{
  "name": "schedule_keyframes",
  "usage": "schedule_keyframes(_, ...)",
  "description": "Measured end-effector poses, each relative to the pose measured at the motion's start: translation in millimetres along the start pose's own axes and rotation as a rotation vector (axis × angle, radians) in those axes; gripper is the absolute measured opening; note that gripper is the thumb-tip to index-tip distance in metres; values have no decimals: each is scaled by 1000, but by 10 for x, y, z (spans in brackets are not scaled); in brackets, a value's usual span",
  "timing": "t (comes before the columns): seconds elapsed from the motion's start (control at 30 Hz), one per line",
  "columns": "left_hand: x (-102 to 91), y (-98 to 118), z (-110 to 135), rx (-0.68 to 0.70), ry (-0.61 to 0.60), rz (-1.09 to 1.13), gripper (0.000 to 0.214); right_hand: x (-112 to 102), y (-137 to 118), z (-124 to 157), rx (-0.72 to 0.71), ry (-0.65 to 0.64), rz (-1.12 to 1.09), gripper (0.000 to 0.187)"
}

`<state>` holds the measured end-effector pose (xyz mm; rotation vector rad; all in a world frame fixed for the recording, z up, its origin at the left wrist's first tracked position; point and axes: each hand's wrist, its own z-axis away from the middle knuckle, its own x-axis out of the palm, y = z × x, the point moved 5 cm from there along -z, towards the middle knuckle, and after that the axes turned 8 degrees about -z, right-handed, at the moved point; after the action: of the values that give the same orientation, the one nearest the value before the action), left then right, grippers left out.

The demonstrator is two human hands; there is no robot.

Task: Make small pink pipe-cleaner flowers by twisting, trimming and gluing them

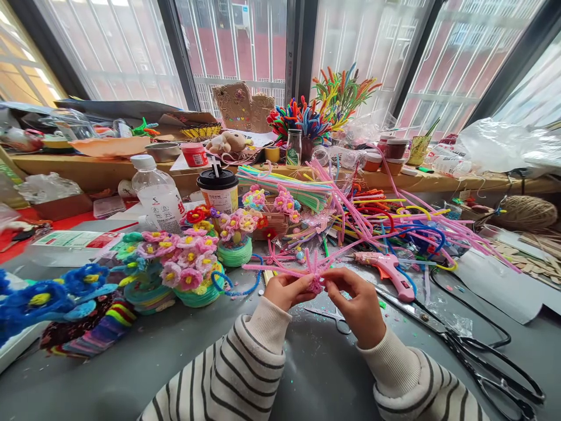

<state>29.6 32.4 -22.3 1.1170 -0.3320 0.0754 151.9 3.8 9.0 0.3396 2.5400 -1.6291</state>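
Observation:
Between my two hands is a bundle of pink pipe cleaners (316, 283), woven tight at its base with several loose stems fanning up and out to the sides. My left hand (284, 290) pinches it from the left, thumb and fingers closed. On the other side, my right hand (357, 303) has its thumb and forefinger pressed together at the bundle's right edge, on a pink stem. Small scissors (337, 318) lie on the table just under my hands. A pink glue gun (390, 272) rests to the right of my right hand.
Large black-handled scissors (464, 345) and a black cord lie at right. Pipe-cleaner flower pots (197, 295) crowd the left, with a plastic bottle (158, 196) and a lidded cup (218, 190) behind. Loose pipe cleaners (394, 225) pile up at the back, before a cluttered wooden ledge (263, 172).

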Motion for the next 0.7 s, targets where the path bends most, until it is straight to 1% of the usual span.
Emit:
schedule_keyframes(0.2, 0, 2, 7, -9, 9, 12, 18, 9, 8, 7, -32, -25, 25, 16)
schedule_keyframes(0.37, -4, -2, 8, -12, 9, 17, 16, 16, -27, 12, -133, -36, 131, 17)
schedule_keyframes(0.5, -4, -10, 0, -10, 6, 24, 18, 28, -65, 16, -208, -63, 224, 18)
schedule_keyframes(0.7, 13, 0, 3, -3, -19, 31, 23, 28, -76, 17, -259, -98, 231, 19)
